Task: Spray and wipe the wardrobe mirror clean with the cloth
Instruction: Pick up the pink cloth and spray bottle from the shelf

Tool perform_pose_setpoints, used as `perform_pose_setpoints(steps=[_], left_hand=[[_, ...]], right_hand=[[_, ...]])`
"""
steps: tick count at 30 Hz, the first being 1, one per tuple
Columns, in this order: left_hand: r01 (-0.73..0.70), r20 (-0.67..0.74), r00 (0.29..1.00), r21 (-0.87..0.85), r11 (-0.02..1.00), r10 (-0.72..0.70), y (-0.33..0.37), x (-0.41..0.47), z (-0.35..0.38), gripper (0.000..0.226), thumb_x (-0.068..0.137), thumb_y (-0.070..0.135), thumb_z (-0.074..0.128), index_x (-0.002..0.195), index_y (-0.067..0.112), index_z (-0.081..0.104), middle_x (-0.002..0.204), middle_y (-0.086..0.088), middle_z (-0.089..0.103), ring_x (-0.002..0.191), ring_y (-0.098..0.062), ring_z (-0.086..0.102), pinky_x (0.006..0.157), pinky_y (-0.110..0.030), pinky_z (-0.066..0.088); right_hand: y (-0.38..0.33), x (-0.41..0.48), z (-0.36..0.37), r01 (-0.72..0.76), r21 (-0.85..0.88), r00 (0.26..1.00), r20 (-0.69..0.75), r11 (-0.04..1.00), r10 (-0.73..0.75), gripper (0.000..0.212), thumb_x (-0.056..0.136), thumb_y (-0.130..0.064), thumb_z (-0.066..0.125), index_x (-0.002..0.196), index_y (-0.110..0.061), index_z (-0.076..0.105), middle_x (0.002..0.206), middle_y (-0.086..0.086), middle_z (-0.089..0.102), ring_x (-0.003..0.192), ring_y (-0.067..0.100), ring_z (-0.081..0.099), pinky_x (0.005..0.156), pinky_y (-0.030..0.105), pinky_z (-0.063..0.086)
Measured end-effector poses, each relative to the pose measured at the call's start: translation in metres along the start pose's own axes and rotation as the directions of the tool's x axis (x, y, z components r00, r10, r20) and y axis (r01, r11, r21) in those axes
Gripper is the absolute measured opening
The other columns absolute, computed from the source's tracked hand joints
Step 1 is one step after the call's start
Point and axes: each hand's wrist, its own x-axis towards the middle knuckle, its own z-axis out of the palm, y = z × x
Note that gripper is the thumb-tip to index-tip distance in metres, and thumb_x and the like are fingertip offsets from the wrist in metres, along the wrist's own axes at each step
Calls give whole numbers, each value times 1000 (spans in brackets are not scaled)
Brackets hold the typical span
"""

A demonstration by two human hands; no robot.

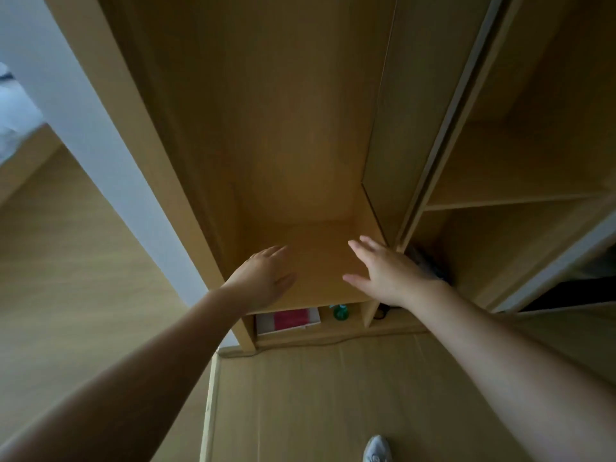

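My left hand (263, 278) and right hand (390, 275) are hovering spread and empty; the green spray bottle (340, 313) is sitting ungripped lower centre, so I'm judging all cleaning remains.

- The wardrobe compartment (300, 128) fills the centre of the frame. The left hand (263, 278) and right hand (386, 271) are side by side over its floor.
- Under that floor, a box (288, 321) lies in a low shelf, with the spray bottle (340, 311) just right of it.
- Shelves (500, 198) are at the right.
- A shoe (376, 448) is at the bottom edge.
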Motion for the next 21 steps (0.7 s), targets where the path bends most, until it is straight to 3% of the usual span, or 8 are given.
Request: perform_pose_setpoints(steps=[9,21], left_hand=[[183,-2,983,-5,983,-183,17,41,15,64,95,49,43,150,21,23,154,-3,30,139,-24,31,110,-37,29],[112,-71,991,21,994,-110,-18,114,-1,63,95,42,46,149,20,24,153,-6,31,138,-26,31,109,-36,28]], right_hand=[[49,71,-4,123,8,986,112,992,-123,76,94,-58,46,154,-28,12,163,0,6,146,26,22,109,43,35],[38,135,8,112,54,993,21,992,-114,71,94,-58,44,153,-26,18,162,1,15,145,23,27,110,40,36]])
